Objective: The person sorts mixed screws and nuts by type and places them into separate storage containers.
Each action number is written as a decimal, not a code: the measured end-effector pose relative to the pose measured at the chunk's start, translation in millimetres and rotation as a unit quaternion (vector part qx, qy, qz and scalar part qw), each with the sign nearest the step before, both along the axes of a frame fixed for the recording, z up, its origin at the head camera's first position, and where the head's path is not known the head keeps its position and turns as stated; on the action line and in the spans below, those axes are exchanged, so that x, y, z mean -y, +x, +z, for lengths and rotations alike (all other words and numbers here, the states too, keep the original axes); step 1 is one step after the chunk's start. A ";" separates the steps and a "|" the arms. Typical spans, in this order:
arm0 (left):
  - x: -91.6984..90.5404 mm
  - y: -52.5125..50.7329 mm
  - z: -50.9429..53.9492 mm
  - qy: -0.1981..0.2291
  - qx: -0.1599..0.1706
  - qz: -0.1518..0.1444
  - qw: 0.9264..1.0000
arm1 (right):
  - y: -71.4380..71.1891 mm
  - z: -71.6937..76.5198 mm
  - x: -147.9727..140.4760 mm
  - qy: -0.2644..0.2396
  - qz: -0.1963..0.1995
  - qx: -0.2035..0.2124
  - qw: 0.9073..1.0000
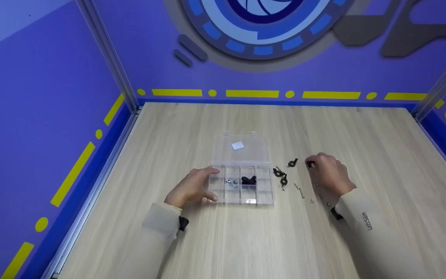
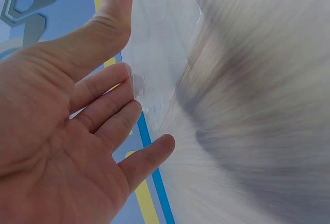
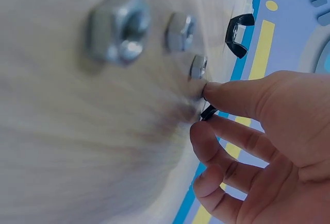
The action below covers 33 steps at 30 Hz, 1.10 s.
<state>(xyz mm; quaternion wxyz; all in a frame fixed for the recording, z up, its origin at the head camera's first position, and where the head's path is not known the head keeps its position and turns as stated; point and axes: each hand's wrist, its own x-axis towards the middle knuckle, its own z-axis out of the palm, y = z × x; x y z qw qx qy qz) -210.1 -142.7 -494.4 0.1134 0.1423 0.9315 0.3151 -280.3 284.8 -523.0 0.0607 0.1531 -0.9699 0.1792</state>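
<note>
A clear compartment box point(image 1: 217, 197) lies with its lid point(image 1: 223, 149) folded back; black pieces point(image 1: 248, 180) and small silver nuts point(image 1: 231, 181) sit in its middle compartments. My left hand point(image 1: 192, 186) is at the box's left side, thumb and fingers spread along it; in the left wrist view the hand point(image 2: 77, 126) has its fingers extended by the clear plastic point(image 2: 160, 33). To the right of the loose parts, my right hand point(image 1: 330, 173) pinches a black wing nut point(image 1: 310, 164); in the right wrist view the black piece point(image 3: 208, 113) shows between thumb and fingers of the hand point(image 3: 258, 141).
Between box and right hand lie several black wing nuts point(image 1: 292, 163) and thin silver screws point(image 1: 301, 192). Silver hex nuts point(image 1: 311, 201) point(image 3: 119, 29) are scattered below and beside my right hand. A purple wall point(image 1: 246, 79) stands behind the table point(image 1: 176, 128).
</note>
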 end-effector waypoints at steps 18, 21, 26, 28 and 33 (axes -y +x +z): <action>-0.4 -0.5 0.0 0.010 0.001 -0.003 1.000 | -9.7 9.3 6.4 0.041 0.018 0.040 0.998; -0.5 -0.5 -0.7 0.009 0.006 0.000 1.000 | -10.3 13.7 7.2 0.047 0.021 0.046 0.998; -0.7 -0.2 0.1 0.007 0.010 0.005 1.000 | -10.1 19.4 5.7 0.044 0.011 0.046 0.998; -0.9 0.1 0.8 0.007 0.010 0.006 1.000 | -9.6 20.3 4.1 0.042 0.010 0.047 0.998; -1.1 0.6 1.6 -0.002 0.000 -0.001 1.000 | -7.6 18.1 1.4 0.029 0.018 0.052 0.998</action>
